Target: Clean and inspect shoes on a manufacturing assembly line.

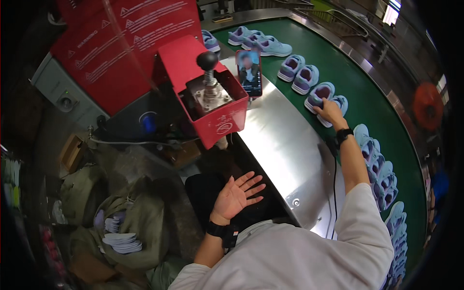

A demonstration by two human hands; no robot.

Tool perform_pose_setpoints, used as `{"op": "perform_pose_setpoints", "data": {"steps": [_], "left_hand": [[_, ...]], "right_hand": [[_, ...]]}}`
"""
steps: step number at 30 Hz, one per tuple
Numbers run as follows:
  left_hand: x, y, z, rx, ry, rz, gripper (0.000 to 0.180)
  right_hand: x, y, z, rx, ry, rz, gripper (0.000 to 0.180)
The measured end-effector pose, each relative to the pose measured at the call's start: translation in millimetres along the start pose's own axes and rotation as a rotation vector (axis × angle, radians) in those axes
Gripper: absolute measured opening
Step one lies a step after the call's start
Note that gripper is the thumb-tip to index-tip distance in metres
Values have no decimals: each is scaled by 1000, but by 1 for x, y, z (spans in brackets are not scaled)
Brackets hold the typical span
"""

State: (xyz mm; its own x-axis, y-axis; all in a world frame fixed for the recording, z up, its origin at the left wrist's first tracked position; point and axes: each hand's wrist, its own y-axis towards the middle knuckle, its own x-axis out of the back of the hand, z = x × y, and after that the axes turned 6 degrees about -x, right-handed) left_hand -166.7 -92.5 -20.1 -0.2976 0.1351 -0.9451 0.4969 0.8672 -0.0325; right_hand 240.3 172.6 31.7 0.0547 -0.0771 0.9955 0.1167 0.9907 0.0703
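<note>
The right hand (332,113), reaching far forward, gripped a shoe (319,96) on the green belt (357,92) by its back end, thumb outside the heel and forefinger at the collar. That shoe's long axis lay roughly crosswise to the belt, its heel toward the metal table and its toe apparently away from it, though the foreshortening made this hard to judge. The left hand (237,197) was well behind it, nearer the body, palm up, fingers spread, holding nothing.

The gripped shoe was pale blue with a mauve lining, a rounded opening and a thick, light sole. Just beside the right hand stood a second shoe (341,104), its match in colour. More such shoes (382,174) lined the belt's smooth surface, to the right of the right forearm and ahead of the hand.

Between the hands spread the table (285,150), smooth, shiny metal. Ahead of the left hand rose a boxy red machine head (220,118), topped by a coiled metal spring (209,77) and a round black knob (207,61); a flat, upright phone (249,72) stood just beside it. Left of the left hand, a rumpled olive cloth sack (150,222) held thin, pale, sole-shaped pieces (123,242) stacked together.
</note>
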Motion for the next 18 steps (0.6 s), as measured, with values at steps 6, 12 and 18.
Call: {"op": "perform_pose_setpoints", "data": {"steps": [6,12,18], "left_hand": [[9,-15,5,-31,-14,-90,67],[0,21,2,16,40,-42,63],[-11,21,7,2,32,-41,59]], "right_hand": [[46,-65,-27,183,124,221,61],[76,-73,-67,-102,647,282,48],[17,-48,-44,-140,47,-147,41]]}}
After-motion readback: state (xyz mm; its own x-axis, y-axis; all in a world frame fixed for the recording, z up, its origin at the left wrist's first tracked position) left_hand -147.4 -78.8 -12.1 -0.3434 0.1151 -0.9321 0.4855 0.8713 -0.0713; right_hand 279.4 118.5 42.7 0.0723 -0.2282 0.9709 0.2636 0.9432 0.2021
